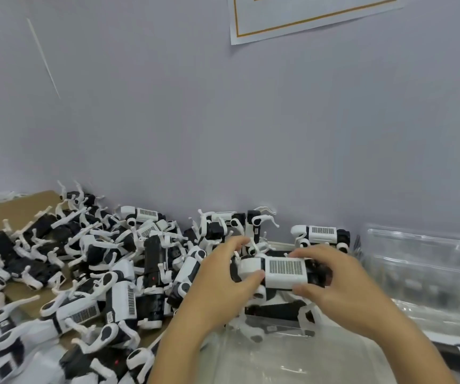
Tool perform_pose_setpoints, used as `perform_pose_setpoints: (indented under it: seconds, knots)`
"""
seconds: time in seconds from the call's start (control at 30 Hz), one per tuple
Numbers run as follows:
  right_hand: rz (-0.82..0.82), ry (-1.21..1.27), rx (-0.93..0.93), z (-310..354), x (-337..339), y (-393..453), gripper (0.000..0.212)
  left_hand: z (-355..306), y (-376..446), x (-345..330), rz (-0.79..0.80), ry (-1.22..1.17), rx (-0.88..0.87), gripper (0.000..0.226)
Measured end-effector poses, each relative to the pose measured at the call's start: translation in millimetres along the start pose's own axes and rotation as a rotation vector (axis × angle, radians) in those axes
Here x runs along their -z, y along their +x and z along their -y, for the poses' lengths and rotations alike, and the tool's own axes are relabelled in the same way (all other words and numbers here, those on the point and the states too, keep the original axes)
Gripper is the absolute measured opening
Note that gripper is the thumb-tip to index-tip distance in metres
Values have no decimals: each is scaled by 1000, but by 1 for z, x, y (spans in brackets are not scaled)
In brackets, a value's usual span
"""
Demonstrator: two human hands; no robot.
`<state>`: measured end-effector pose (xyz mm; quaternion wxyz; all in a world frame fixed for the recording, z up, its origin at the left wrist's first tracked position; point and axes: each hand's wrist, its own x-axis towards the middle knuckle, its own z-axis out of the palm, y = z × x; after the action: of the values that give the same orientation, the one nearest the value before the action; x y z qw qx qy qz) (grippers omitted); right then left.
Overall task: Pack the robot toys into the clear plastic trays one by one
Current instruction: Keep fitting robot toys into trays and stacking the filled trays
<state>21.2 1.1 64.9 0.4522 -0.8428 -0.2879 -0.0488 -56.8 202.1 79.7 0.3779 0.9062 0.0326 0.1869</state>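
Nearest the camera, a clear tray (292, 358) lies on the table, its plastic catching glare; the forearms cross above it from the lower edge. Just beyond, the left hand (223, 275) and right hand (334, 284) hold one robot toy (281, 271) between them, above the tray's far end. The left grip is curled round the toy's white front end, thumb on the near side and fingers over the top. The right grip is curled round the black rear end, thumb pressing the near lower edge of the white body, fingers reaching over the far side. The toy lies level, its grey grille panel facing up. Under it a second toy (276, 314) shows, black body and white legs, seemingly seated in the tray, though the glare makes that hard to tell.

To the left, a heap of toys (90, 267) sprawls over brown cardboard (10, 212), white legs sticking out every way. To the right, a stack of clear trays (423, 261) stands near the wall. Farther back, more toys (321, 234) rest against the grey wall (223, 120), one upright with its grille on top. High on the wall hangs a white sheet (312, 12) with a gold border.
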Motion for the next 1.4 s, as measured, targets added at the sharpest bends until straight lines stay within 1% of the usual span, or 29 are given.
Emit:
perform_pose_setpoints:
  seconds: [0.03,0.1,0.17,0.27,0.37,0.4,0.47,0.57,0.6,0.77,0.87,0.9,1.0,1.1,1.17,1.23,1.27,1.33,1.4]
  knots:
    - [-42,29,1,1,3,0,45,1,1,-2,15,-29,-17,51]
    - [-104,74,11,3,9,0,44,0,3,-5,27,-129,-76,47]
    - [-127,149,5,6,13,-1,45,0,2,-8,48,-286,-131,43]
    - [-114,235,-15,7,14,-2,43,-5,2,-9,59,-524,-183,36]
    - [-64,354,-9,9,14,-2,33,-6,5,-7,47,-642,-176,33]
    - [-58,397,-8,10,14,-2,29,-5,5,-7,45,-648,-174,33]
    - [-88,439,-17,11,13,-1,29,-3,6,-6,38,-629,-180,34]
    - [-165,393,-10,11,11,2,12,-6,6,-9,13,-631,-202,28]
    - [-172,364,0,11,10,3,11,-8,6,-11,2,-642,-208,28]
    - [-112,242,20,15,12,2,19,-12,5,-13,-13,-680,-214,32]
    - [-29,248,-1,16,15,1,21,-14,7,-14,-60,-697,-199,22]
    - [6,247,0,17,15,1,20,-14,8,-15,-78,-703,-190,20]
    - [71,208,17,16,15,0,8,-16,9,-18,-107,-694,-176,20]
    - [89,154,60,15,14,0,17,-19,9,-19,-108,-654,-192,25]
    - [77,152,101,17,14,-1,20,-22,10,-20,-96,-617,-208,23]
    - [66,154,127,18,15,-2,30,-26,10,-21,-85,-575,-229,19]
    - [69,159,128,16,15,-2,31,-28,10,-21,-87,-559,-241,20]
    - [90,208,114,11,16,-1,21,-32,10,-22,-88,-538,-267,25]
    - [123,299,96,8,17,-1,16,-36,9,-24,-81,-513,-282,33]
